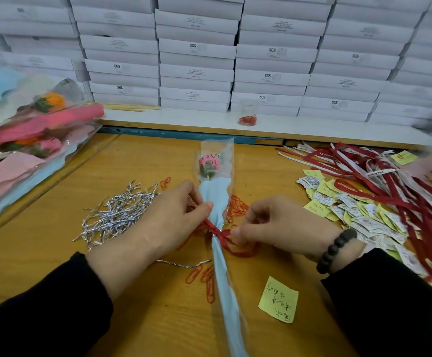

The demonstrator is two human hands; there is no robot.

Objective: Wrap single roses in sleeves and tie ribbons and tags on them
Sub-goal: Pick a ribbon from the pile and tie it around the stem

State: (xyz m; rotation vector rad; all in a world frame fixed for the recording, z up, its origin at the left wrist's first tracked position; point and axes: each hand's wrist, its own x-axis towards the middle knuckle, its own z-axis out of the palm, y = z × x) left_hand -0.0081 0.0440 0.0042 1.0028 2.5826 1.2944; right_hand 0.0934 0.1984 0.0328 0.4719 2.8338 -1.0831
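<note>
Your sleeved rose lies on the table, centre; twist ties at 9 o'clock; ribbons and tags at 3 o'clock; sleeve stack at 10 o'clock; stacked boxes behind, 12 o'clock; note at 5 o'clock.

One sleeved rose lies on the desk, with one red ribbon round its stem. Two hands: the left hand left of that ribbon, the right hand right of it. One loose yellow note lies right of the stem. One silver twist-tie heap sits left of the rose; ties, clips, tags beyond counting.
</note>
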